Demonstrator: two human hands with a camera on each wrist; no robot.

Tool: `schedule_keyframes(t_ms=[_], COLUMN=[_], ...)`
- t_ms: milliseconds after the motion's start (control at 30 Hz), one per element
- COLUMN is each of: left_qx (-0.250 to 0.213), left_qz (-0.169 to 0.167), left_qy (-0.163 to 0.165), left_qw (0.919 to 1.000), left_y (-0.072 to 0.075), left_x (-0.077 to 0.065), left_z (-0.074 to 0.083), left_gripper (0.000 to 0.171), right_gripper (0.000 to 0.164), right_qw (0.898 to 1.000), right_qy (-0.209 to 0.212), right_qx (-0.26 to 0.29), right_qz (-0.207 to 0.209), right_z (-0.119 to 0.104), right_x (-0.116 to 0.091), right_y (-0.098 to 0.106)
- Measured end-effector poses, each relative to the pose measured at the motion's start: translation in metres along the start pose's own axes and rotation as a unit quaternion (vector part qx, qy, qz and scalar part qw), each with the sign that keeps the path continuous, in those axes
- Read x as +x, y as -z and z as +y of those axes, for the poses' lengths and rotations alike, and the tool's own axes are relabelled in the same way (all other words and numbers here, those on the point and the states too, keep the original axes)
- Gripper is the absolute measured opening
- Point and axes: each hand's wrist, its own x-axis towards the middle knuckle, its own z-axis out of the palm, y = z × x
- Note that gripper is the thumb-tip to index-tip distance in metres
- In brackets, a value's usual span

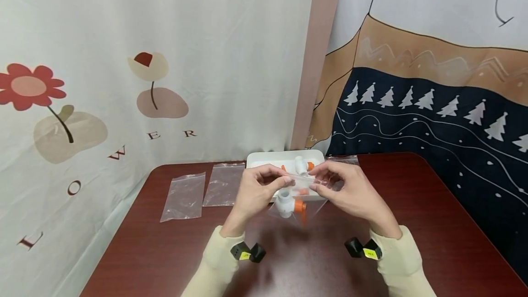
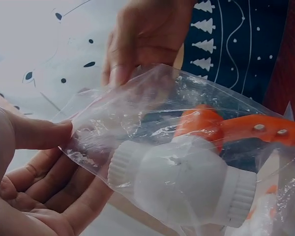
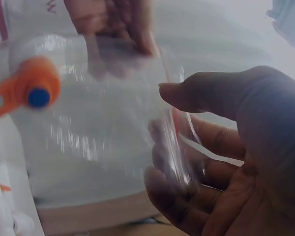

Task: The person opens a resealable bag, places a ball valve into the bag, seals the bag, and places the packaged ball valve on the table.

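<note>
A clear zip bag (image 3: 98,123) is held up over the table between both hands, with a white plastic ball valve (image 2: 174,179) inside it. The valve has an orange lever handle (image 2: 258,128), and a blue dot marks the handle's hub in the right wrist view. My left hand (image 1: 256,191) pinches one top corner of the bag between thumb and fingers. At the opposite end of the bag's mouth, my right hand (image 1: 350,191) pinches the edge, thumb in front and fingers behind the film. A reddish seal line runs along that edge.
Behind the hands a white tray (image 1: 253,159) holds more white and orange valves (image 1: 301,165). Two flat clear bags (image 1: 183,198) lie left of the tray, and another bag (image 1: 349,160) shows at its right. Printed curtains (image 1: 231,81) hang behind the dark red table (image 1: 136,260).
</note>
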Motion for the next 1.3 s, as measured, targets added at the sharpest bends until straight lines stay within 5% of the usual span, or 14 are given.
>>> schedule_keyframes(t_ms=[300,500,833,1300], left_qx=[-0.018,-0.017,-0.010,0.001], left_qz=[-0.042,-0.042,-0.076,-0.020], left_qy=[-0.022,-0.027,0.011,-0.021], left_qw=[0.9987,0.9986,0.9970,0.9996], left_y=[-0.011,-0.012,-0.012,-0.017], left_x=[-0.001,-0.001,-0.002,-0.004], left_z=[-0.003,-0.003,-0.003,-0.004], left_gripper=[0.010,0.010,0.011,0.009], right_gripper=[0.014,0.008,0.019,0.007], right_qw=[0.998,0.999,0.997,1.000], right_qy=[0.058,0.047,0.067,0.006], right_qx=[0.005,0.011,0.007,0.020], right_qz=[0.016,0.003,0.033,-0.021], right_z=[-0.008,-0.009,-0.011,-0.011], right_x=[0.001,0.000,0.000,-0.002], right_y=[-0.018,-0.017,-0.018,-0.012])
